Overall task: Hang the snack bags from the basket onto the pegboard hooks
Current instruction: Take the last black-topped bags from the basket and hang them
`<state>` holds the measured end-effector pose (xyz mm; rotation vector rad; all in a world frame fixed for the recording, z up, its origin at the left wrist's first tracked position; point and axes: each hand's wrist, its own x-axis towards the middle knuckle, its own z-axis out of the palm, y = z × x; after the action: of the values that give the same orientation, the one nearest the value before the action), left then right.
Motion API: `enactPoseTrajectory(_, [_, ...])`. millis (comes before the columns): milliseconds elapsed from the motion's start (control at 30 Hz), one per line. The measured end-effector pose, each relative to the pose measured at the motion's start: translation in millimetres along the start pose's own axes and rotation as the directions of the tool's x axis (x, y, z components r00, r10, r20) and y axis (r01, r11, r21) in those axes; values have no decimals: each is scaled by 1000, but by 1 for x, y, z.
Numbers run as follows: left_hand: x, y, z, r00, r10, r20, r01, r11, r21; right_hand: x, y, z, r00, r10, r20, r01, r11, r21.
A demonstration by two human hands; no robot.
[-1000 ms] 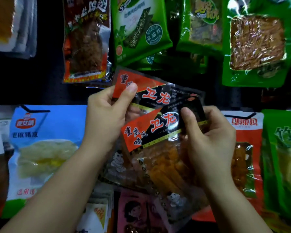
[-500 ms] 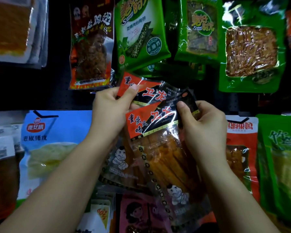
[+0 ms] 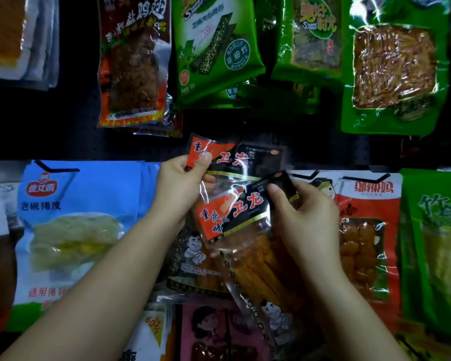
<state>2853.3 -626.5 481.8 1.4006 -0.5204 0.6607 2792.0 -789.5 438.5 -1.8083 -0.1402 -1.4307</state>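
Two matching clear snack bags with red and black headers overlap in front of the dark pegboard [image 3: 63,131]. My left hand [image 3: 179,187] pinches the top left corner of the rear snack bag [image 3: 248,158], which sits higher. My right hand [image 3: 306,225] grips the black top right corner of the front snack bag [image 3: 248,246], tilted with orange strips showing through it. No hook is visible behind the two bags, and no basket is in view.
Hanging bags crowd the board: a blue bag [image 3: 71,230] at left, a brown-red bag [image 3: 136,63] and green bags [image 3: 214,45] above, a large green bag [image 3: 393,66] top right, a red-white bag [image 3: 362,230] and a green bag [image 3: 438,243] at right, a pink bag [image 3: 214,332] below.
The front bag in my right hand has dropped lower and tilted further, away from the rear bag's header. My left hand keeps the rear bag raised. The view has shifted downward on the board.
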Motion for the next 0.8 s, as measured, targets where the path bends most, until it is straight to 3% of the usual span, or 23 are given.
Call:
enactPoseTrajectory(267, [17, -35, 7, 998, -49, 24, 51, 997, -58, -6, 42, 21, 963, 256, 83, -268, 943, 199])
enactPoseTrajectory(500, [46, -61, 20, 995, -62, -73, 66, 996, 54, -7, 51, 32, 966, 253, 44, -256, 933, 253])
enactPoseTrajectory(800, [68, -82, 26, 988, -117, -99, 130, 982, 138, -6, 54, 33, 951, 287, 112, -308, 891, 335])
